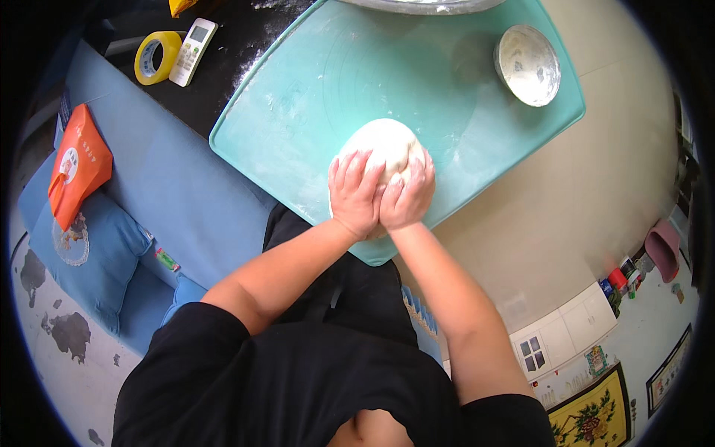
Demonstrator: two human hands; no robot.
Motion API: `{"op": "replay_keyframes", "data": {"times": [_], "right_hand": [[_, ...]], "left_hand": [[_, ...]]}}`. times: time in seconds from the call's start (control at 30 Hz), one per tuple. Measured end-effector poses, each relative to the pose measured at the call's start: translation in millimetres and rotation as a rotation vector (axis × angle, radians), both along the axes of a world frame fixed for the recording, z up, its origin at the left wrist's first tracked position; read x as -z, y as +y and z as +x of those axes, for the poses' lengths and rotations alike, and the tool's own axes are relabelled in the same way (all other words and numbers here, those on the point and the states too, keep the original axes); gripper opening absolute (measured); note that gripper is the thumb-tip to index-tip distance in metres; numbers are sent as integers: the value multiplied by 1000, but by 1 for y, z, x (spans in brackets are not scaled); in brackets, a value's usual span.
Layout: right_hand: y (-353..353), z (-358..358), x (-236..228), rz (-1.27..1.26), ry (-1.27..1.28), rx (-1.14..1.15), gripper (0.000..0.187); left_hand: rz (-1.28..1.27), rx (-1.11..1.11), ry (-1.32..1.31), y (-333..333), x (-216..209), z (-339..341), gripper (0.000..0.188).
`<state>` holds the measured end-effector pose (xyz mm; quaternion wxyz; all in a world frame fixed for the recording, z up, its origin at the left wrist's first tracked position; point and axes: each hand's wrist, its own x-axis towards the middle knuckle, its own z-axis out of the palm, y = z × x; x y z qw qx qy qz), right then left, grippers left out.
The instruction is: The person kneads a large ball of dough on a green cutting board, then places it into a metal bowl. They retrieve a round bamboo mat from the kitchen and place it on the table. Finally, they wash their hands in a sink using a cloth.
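Observation:
A rounded lump of white dough (pixel 384 135) lies near the front corner of a turquoise board (pixel 290 123). My left hand (pixel 356 194) grips the dough from the left, its fingers curled over the top. From the right, my right hand (pixel 408 195) presses against the same lump, thumb close to the left hand. Both palms bear on the near side of the dough and hide part of it. A thin film of flour streaks the board around it.
A small floury metal bowl (pixel 527 67) rests at the board's right, and a larger metal bowl (pixel 432 7) is cut off at the top. Yellow tape (pixel 170 58) and a white remote control (pixel 193 52) lie on the black table. A blue sofa (pixel 164 127) stands left, holding an orange bag (pixel 80 165).

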<state>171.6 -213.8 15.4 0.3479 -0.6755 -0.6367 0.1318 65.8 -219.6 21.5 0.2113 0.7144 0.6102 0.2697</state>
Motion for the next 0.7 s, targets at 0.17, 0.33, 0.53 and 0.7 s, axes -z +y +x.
{"op": "replay_keyframes", "data": {"times": [0.17, 0.33, 0.53, 0.7], "right_hand": [[49, 10, 17, -142, -153, 69, 37], [99, 25, 32, -92, -167, 75, 32], [126, 37, 37, -220, -142, 95, 25], [94, 30, 7, -151, -88, 19, 27]], "left_hand": [[-11, 69, 112, 58, 6, 3, 40], [-41, 149, 125, 109, 13, 3, 42], [-139, 220, 89, 145, 13, 3, 43], [100, 11, -197, 144, 7, -11, 47]]}}
